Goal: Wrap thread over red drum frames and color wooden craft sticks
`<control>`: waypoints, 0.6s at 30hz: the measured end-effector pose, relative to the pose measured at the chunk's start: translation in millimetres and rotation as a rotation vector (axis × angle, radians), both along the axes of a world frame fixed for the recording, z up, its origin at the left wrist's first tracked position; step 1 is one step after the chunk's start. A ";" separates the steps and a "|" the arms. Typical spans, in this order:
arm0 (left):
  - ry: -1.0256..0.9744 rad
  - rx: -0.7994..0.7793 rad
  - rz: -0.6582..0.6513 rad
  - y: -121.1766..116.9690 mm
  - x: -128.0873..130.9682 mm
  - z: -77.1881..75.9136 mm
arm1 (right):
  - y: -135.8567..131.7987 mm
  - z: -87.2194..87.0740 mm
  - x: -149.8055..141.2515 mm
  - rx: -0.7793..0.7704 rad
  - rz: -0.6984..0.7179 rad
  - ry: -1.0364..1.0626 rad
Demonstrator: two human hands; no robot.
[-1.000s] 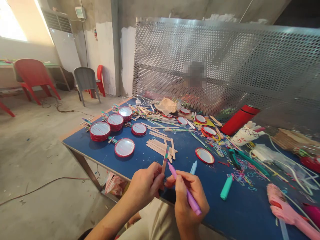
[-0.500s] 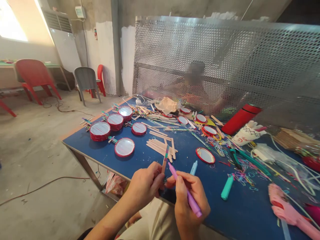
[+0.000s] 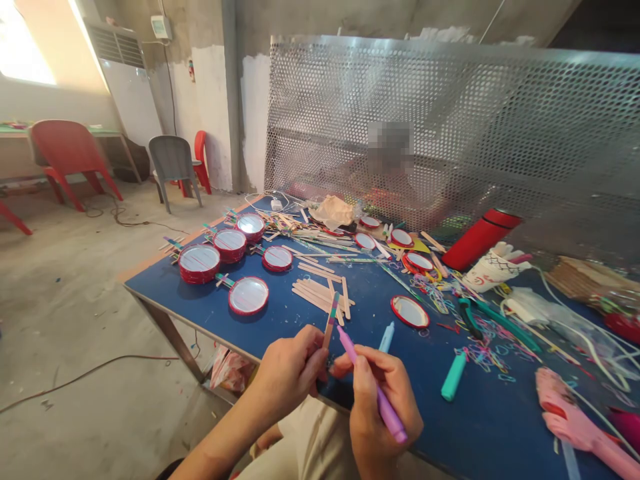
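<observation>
Two grips lie nearest my view: the left hand (image 3: 293, 365) pinches a colour-banded stick (image 3: 331, 324), long axis near upright; the right hand (image 3: 370, 400) holds a purple marker (image 3: 391, 418), its tip just right of the stick, though contact I cannot confirm. Beyond lie a pale-blue marker (image 3: 387, 337), then plain sticks (image 3: 315, 295).
</observation>
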State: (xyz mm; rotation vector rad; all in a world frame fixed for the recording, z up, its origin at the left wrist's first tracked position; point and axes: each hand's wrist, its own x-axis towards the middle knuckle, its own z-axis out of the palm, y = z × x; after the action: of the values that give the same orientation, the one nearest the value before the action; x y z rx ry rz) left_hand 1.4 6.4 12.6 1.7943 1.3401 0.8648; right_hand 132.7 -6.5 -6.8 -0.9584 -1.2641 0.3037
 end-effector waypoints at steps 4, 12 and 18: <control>0.015 0.037 0.013 -0.2 0.0 0.0 | -0.5 -0.6 1.5 0.010 0.054 -0.049; 0.022 0.011 0.005 0.1 -0.4 2.0 | -1.1 0.0 0.6 -0.017 0.037 -0.011; 0.012 0.003 -0.005 -0.2 -0.6 2.7 | -0.7 -0.9 0.8 -0.035 0.033 0.017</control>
State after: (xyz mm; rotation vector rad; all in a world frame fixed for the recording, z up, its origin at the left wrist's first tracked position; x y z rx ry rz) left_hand 0.8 6.2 15.3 1.8068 1.3424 0.8555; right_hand 133.6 -7.3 -7.8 -0.9639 -1.2638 0.3602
